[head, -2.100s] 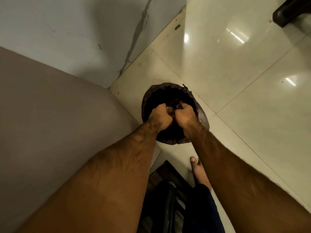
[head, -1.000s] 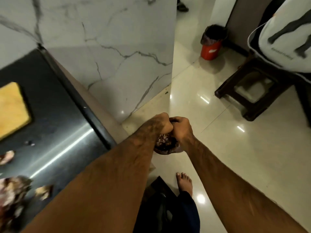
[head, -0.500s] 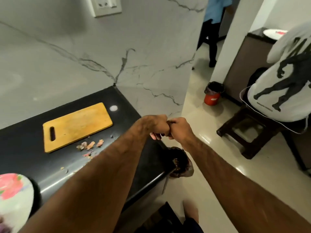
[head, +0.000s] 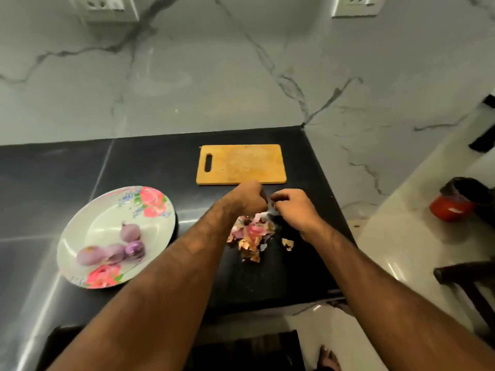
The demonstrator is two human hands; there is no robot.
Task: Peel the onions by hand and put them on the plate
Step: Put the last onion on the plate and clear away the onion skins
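Several peeled purple onions (head: 115,250) lie on the floral plate (head: 88,220) at the left of the black counter (head: 53,183). A pile of onion peels (head: 251,236) sits on the counter near the middle. My left hand (head: 249,199) is over the far edge of the pile with its fingers curled down into the peels. My right hand (head: 292,207) hovers just to the right of it, fingers curled, with nothing visible in them. One loose peel scrap (head: 288,243) lies below the right wrist.
A wooden cutting board (head: 241,164) lies behind the hands near the marble wall. The counter ends at the right, above a glossy floor with a red bin (head: 452,204) and a dark stool (head: 466,279). My bare foot (head: 328,357) shows at the bottom.
The view swung from the lined bin on the floor back up to the counter. My hands, pressed together over the bin before, are now slightly apart above the peel pile.
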